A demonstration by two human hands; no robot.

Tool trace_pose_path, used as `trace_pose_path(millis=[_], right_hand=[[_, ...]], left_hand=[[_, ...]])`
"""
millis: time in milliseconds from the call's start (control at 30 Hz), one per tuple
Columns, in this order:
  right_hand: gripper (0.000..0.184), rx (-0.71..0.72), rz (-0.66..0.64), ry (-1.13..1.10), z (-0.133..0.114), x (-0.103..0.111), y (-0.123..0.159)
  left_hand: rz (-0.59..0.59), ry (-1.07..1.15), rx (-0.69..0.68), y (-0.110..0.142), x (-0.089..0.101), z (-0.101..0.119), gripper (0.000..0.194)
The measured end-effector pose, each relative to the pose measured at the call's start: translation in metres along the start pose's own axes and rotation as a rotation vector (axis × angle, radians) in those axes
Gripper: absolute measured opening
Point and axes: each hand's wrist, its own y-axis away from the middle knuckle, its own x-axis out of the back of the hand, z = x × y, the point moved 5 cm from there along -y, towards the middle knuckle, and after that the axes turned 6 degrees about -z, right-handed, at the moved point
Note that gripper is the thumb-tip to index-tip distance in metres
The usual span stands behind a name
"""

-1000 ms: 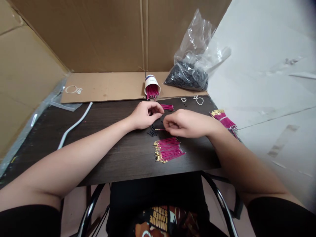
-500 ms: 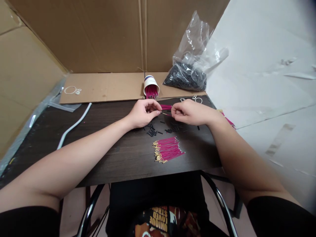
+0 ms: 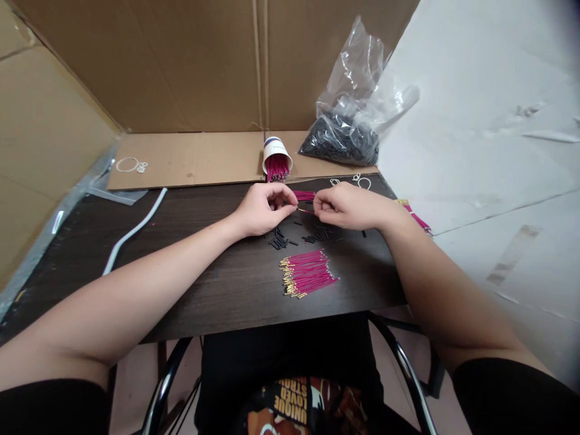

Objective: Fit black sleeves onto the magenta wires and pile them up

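Observation:
Thumb and forefinger of my left hand (image 3: 267, 208) pinch a tiny dark piece, apparently one of the short black tubes. At this pinch lies the gold tip of a thin magenta wire (image 3: 307, 211). My right hand (image 3: 342, 205) grips the wire's other end in its closed fingers. Below the hands are loose black tubes (image 3: 278, 242) in small heaps. Nearer the front edge, a row of magenta wires (image 3: 309, 272) lies side by side, gold ends to the left. More magenta wires (image 3: 303, 196) lie just behind the fingertips.
A paper cup (image 3: 275, 148) lies tipped toward me, full of magenta wires. Behind it on the right stands a clear bag (image 3: 342, 136) of black tubes. A banded wire bundle (image 3: 414, 215) sits by the right edge. Rubber bands (image 3: 364, 182) and a pale tube (image 3: 133, 232) lie about.
My right hand has moved up and slightly right, bringing the wire's gold tip to my left fingertips. Over the last half second both hands have stayed almost in place.

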Motion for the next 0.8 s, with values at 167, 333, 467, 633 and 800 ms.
trace_pose_path(millis=[167, 333, 467, 633, 800], right_hand=[[0.007, -0.008, -0.033, 0.003, -0.0018, -0.0019, -0.001], [0.007, 0.021, -0.038, -0.018, -0.0033, -0.0043, -0.0024], [0.007, 0.023, -0.042, -0.008, -0.0029, -0.0061, -0.0034], [0.006, 0.037, -0.053, -0.061, -0.0012, -0.008, -0.005], [0.008, 0.056, -0.057, -0.123, 0.0012, -0.0092, -0.0059]], left_hand=[[-0.003, -0.093, -0.048, 0.003, -0.0019, 0.0061, 0.014], [-0.026, -0.107, -0.052, 0.0045, -0.0038, 0.0074, 0.014], [-0.025, -0.076, -0.074, 0.0055, -0.0045, 0.0079, 0.012], [-0.022, -0.045, -0.091, 0.0059, -0.0051, 0.0074, 0.01], [-0.008, 0.024, -0.072, 0.0049, -0.0049, 0.0043, 0.01]])
